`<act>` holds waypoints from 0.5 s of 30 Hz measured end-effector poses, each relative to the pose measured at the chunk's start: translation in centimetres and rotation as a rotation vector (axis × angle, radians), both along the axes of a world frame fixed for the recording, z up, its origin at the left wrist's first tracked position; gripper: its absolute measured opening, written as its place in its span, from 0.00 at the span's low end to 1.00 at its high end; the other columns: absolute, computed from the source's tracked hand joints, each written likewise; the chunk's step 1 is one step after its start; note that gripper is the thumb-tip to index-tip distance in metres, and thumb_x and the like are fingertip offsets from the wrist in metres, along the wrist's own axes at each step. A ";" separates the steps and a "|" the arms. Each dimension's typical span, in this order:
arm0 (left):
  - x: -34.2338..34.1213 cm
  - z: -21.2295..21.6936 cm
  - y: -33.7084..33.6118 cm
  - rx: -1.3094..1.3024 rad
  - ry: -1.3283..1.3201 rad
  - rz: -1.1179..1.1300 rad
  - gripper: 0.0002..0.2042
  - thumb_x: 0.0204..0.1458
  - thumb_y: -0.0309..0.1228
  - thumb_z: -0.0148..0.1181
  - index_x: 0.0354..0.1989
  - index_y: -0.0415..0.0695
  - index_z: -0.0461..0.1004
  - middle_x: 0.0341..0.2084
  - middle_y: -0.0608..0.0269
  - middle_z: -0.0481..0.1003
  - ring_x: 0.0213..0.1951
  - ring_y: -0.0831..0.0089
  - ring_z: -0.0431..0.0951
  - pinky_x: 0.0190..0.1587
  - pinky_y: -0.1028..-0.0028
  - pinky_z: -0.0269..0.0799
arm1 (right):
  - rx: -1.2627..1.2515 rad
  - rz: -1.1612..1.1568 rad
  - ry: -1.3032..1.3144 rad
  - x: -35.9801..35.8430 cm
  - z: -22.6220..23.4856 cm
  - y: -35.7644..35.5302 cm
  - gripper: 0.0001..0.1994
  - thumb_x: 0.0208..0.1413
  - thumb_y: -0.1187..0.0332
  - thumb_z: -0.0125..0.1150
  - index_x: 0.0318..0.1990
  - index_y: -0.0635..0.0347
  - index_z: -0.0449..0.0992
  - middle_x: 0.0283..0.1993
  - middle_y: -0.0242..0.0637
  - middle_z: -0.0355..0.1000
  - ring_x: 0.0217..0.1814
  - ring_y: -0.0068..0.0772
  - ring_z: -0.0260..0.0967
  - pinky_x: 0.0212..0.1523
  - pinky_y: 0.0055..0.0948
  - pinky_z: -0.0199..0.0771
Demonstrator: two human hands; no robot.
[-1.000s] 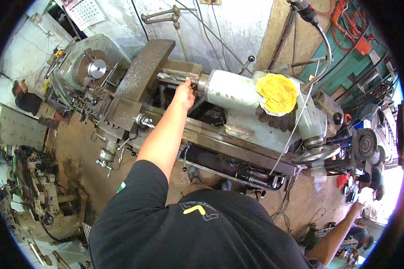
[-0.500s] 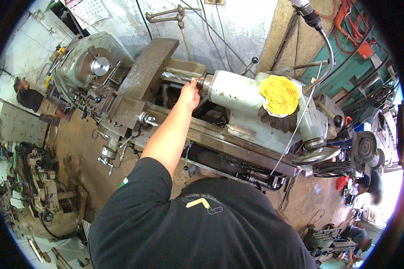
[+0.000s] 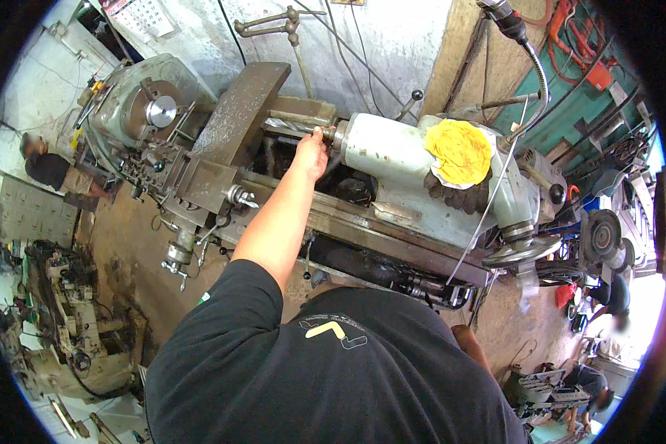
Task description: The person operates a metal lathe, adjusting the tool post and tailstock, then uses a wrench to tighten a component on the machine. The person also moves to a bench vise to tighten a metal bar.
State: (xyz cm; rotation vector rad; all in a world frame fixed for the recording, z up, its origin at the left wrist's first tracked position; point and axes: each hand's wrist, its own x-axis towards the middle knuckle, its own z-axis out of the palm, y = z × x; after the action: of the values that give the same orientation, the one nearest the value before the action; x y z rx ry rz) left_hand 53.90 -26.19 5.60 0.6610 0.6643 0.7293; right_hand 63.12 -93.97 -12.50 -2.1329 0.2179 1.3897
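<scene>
My left hand (image 3: 312, 152) reaches out over the lathe bed and is closed around the drill chuck (image 3: 331, 135) at the nose of the pale grey tailstock (image 3: 388, 159). A twist drill bit (image 3: 288, 124) sticks out of the chuck to the left, toward a rusty steel plate (image 3: 240, 111) standing on the carriage. Further left is the lathe's spindle chuck (image 3: 159, 111). Only a bit of my right upper arm (image 3: 470, 346) shows beside my black shirt; my right hand is out of sight.
A yellow cloth (image 3: 459, 152) and dark gloves (image 3: 455, 196) lie on the tailstock, with its handwheel (image 3: 522, 251) at the right end. A flexible-neck lamp (image 3: 529, 52) hangs above. Another person (image 3: 48, 169) stands far left. A bench grinder (image 3: 603, 237) is at right.
My left hand stays at the tailstock's nose. My right hand, low at the right a second ago, has dropped out of view. The view has shifted slightly.
</scene>
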 end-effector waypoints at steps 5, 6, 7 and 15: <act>0.0 0.0 0.0 0.027 0.037 -0.029 0.12 0.66 0.39 0.50 0.43 0.45 0.75 0.26 0.74 0.71 0.22 0.83 0.60 0.23 0.82 0.57 | -0.073 -0.036 0.189 -1.0 -2.6 -0.9 0.12 0.64 0.61 0.50 0.46 0.58 0.70 0.37 0.40 0.76 0.26 0.36 0.74 0.21 0.35 0.68; -0.1 -0.2 0.1 0.016 0.047 -0.035 0.12 0.66 0.39 0.50 0.43 0.45 0.75 0.24 0.75 0.69 0.22 0.83 0.60 0.22 0.82 0.56 | -0.058 -0.028 0.186 -0.9 -2.6 -1.0 0.12 0.64 0.61 0.50 0.46 0.59 0.70 0.37 0.40 0.76 0.27 0.36 0.75 0.21 0.35 0.68; -0.1 -0.3 0.2 0.028 0.048 -0.043 0.12 0.66 0.40 0.50 0.42 0.45 0.75 0.23 0.76 0.67 0.22 0.83 0.59 0.22 0.82 0.56 | -0.041 -0.021 0.182 -0.8 -2.3 -1.1 0.12 0.64 0.61 0.49 0.46 0.59 0.70 0.38 0.40 0.76 0.27 0.37 0.75 0.21 0.35 0.68; 0.4 -1.0 0.3 -0.041 0.094 0.027 0.09 0.64 0.38 0.53 0.41 0.47 0.73 0.20 0.76 0.61 0.20 0.84 0.58 0.19 0.83 0.53 | 0.021 -0.055 0.101 0.0 -0.6 -0.4 0.08 0.66 0.63 0.46 0.45 0.54 0.69 0.38 0.39 0.75 0.27 0.38 0.74 0.19 0.36 0.66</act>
State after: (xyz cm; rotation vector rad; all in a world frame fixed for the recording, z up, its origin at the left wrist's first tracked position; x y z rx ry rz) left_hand 54.26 -25.88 4.61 0.6528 0.7736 0.7109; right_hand 63.08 -94.40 -13.14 -2.0269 0.2978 1.4630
